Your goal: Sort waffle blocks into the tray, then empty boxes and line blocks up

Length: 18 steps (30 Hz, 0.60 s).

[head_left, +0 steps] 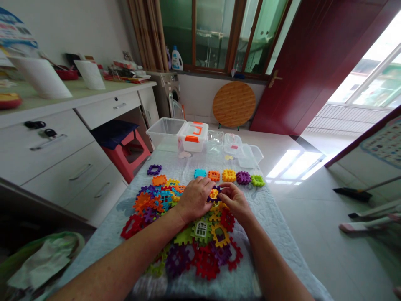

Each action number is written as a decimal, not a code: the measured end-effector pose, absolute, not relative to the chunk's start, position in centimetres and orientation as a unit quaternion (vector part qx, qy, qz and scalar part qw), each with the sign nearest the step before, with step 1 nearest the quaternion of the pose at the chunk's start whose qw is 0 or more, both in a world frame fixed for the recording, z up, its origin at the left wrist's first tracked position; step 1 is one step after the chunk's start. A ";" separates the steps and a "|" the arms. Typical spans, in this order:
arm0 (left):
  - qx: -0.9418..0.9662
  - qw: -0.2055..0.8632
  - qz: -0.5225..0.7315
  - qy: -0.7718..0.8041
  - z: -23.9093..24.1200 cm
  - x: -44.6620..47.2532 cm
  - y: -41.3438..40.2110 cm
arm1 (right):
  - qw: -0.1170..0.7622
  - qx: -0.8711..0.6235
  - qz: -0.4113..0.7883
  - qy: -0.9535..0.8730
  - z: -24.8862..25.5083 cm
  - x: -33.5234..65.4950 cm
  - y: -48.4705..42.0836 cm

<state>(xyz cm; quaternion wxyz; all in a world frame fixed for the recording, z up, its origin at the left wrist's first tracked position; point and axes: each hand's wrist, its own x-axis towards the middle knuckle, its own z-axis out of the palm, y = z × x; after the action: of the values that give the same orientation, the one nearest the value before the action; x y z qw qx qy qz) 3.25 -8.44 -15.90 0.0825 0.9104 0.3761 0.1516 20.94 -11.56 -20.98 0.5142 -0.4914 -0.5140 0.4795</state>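
Observation:
Between my hands is a purple interlocking building block [214, 194] with an orange and yellow inner part. My left hand [194, 200] has its fingers closed at the block's left side, with some fingertips hidden. On the right side, my right hand [235, 201] pinches the block's edge between thumb and fingers. Underneath both hands spreads a heap of notched plastic blocks, among them a green one with a white window [202, 230], a yellow frame [220, 235] and a red block [206, 262]. Beyond the hands, a row holds blue [200, 173], orange [214, 176], yellow [229, 175], purple [243, 177] and green [257, 180] blocks.
At the table's far end stand an open clear bin [166, 127], a lidded box with orange latches [193, 138] and smaller clear containers [232, 143]. A lone purple frame [154, 169] lies at left. A red stool [128, 152] and drawers [84, 167] flank the table.

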 end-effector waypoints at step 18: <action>0.831 0.031 0.181 0.525 -11.8 -10.5 1.7 | 0.520 -0.570 0.453 -0.446 -20.5 22.2 -11.8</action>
<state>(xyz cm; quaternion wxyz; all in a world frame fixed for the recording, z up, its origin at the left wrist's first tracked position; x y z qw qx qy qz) -10.53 1.74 -11.82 0.0309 0.8313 0.5246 0.1810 22.20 -11.84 -20.47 0.5204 -0.5696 -0.4464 0.4533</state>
